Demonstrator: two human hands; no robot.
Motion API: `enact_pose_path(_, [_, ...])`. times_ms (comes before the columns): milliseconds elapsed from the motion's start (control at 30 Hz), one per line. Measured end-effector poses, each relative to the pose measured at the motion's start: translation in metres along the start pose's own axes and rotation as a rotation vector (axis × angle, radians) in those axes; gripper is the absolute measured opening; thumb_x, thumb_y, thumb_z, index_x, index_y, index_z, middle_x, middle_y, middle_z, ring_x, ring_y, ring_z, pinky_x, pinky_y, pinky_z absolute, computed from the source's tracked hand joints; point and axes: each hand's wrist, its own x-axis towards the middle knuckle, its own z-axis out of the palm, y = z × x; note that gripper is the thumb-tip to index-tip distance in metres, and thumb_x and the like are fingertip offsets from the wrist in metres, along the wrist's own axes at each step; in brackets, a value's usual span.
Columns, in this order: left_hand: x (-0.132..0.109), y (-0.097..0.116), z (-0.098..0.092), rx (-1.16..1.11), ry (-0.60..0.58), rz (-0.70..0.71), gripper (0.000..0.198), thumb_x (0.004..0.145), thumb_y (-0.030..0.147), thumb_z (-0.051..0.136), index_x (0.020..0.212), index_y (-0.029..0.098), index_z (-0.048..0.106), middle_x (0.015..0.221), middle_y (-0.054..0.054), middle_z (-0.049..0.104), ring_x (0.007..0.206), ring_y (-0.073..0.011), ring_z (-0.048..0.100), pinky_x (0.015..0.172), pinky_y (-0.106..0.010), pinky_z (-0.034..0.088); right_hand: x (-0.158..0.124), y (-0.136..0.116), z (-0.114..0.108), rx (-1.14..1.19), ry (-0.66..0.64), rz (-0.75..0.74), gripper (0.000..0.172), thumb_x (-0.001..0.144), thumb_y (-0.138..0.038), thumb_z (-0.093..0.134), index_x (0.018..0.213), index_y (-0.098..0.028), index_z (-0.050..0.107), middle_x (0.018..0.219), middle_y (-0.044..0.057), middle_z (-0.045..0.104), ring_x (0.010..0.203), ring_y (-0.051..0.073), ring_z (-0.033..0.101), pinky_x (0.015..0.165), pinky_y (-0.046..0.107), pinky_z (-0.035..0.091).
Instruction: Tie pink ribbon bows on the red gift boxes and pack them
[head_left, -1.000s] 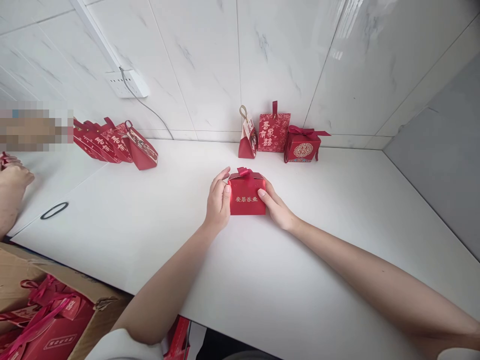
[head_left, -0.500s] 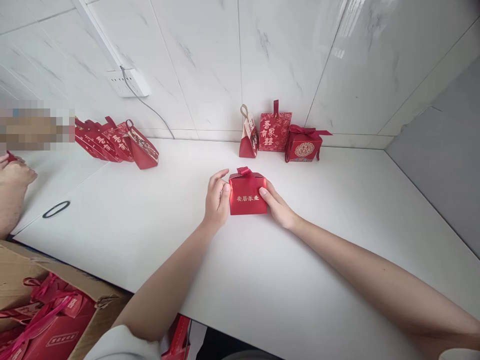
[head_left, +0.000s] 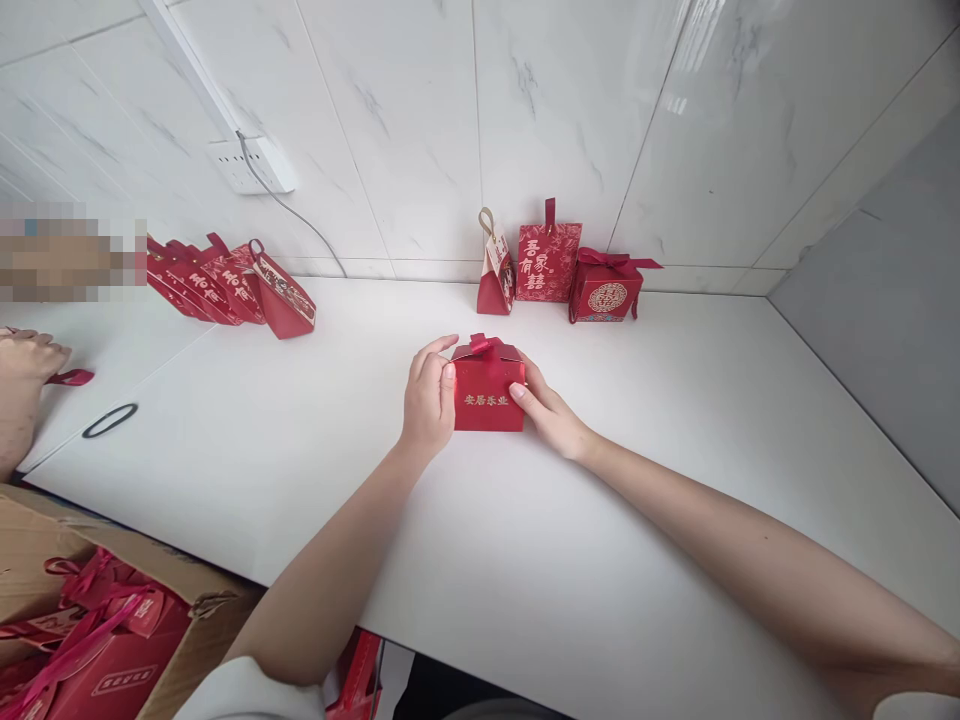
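Note:
A small red gift box [head_left: 487, 394] with gold characters and a ribbon bow on top stands on the white table [head_left: 525, 560], in the middle. My left hand [head_left: 427, 405] grips its left side, thumb on the front face and fingers curled over the top edge. My right hand [head_left: 547, 415] holds the right side, thumb on the front and fingers behind. Both hands are closed on the box.
Three red gift boxes [head_left: 551, 265] stand against the tiled wall behind. A row of red bags [head_left: 229, 285] leans at the back left. Another person's hand [head_left: 26, 365] with a red ribbon is at the far left. A cardboard carton [head_left: 90, 620] of red boxes sits below the table edge. A black ring [head_left: 110, 420] lies on the table.
The box and both my hands shifted slightly left and the box sits squarer on the table. The other person's hand at the left now shows a red ribbon beside it.

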Motion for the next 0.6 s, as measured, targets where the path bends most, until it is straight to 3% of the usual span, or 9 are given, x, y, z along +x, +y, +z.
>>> enact_pose_path(167, [-0.001,-0.005,0.001,-0.118,-0.004,-0.067,0.028,0.099,0.039,0.042,0.08,0.02,0.05,0.136,-0.011,0.056,0.131,-0.0229,0.05,0.107,-0.043,0.042,0.002,0.008,-0.001,0.093,0.029,0.026,0.072,0.095,-0.064,0.042,0.156,-0.031,0.021,0.15,0.005,0.046,0.137,0.027,0.044,0.115,0.047,0.036])
enact_pose_path(367, [-0.003,-0.016,0.005,-0.326,-0.169,-0.229,0.038,0.096,0.05,0.043,0.091,0.019,0.063,0.138,-0.011,0.054,0.136,-0.0261,0.045,0.107,-0.039,0.042,0.005,0.012,0.0,0.168,0.05,0.02,0.065,0.095,-0.063,0.043,0.151,-0.032,0.03,0.15,0.003,0.047,0.135,0.027,0.046,0.115,0.048,0.036])
enact_pose_path(500, [-0.004,-0.02,0.008,-0.459,-0.31,-0.426,0.048,0.094,0.059,0.042,0.104,0.018,0.064,0.118,-0.01,0.066,0.111,-0.0259,0.061,0.089,-0.036,0.05,0.007,0.014,-0.002,0.176,0.073,0.012,0.061,0.095,-0.063,0.041,0.147,-0.032,0.036,0.15,0.002,0.046,0.136,0.026,0.045,0.116,0.048,0.034])
enact_pose_path(600, [-0.005,-0.021,0.009,-0.384,-0.315,-0.471,0.053,0.094,0.062,0.037,0.1,0.018,0.065,0.107,-0.01,0.068,0.105,-0.0255,0.062,0.087,-0.037,0.049,0.009,0.015,-0.003,0.185,0.07,0.028,0.061,0.095,-0.064,0.041,0.147,-0.033,0.036,0.149,0.001,0.048,0.135,0.026,0.047,0.115,0.047,0.036])
